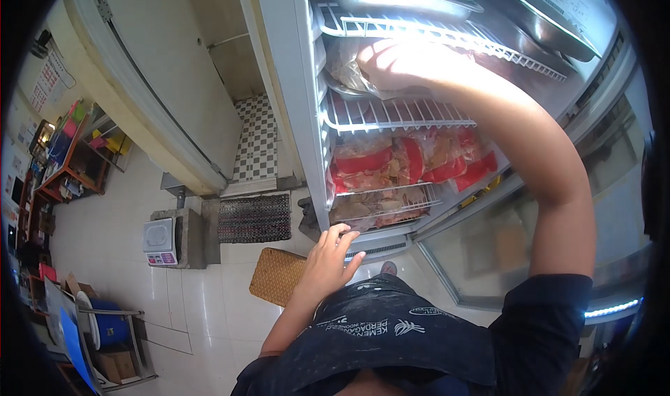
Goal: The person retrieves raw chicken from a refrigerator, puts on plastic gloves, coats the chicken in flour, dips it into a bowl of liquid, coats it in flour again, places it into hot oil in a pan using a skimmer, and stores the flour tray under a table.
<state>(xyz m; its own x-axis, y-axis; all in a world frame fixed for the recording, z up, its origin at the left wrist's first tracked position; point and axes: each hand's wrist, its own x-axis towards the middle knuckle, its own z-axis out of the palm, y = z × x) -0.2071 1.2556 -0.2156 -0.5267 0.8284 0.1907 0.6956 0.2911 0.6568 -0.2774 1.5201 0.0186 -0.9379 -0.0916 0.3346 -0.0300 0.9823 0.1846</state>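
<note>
My right hand (398,64) reaches into the upright display fridge, between the top rack and the one below it. Its fingers are closed at a clear plastic bag (343,68); what is inside the bag cannot be made out, and glare washes out part of the hand. A metal tray (347,85) shows under the bag. My left hand (328,262) is held low by the fridge's bottom front edge, fingers apart, with nothing in it. Red-and-clear bags of what looks like meat (363,162) fill a lower shelf, with more packs beneath.
Metal trays (405,1) rest on the top rack. A white wire shelf (391,120) runs below my right arm. The glass door (502,249) stands open at right. On the floor are a woven stool (276,276) and a dark mat (253,219); a scale (160,239) stands left.
</note>
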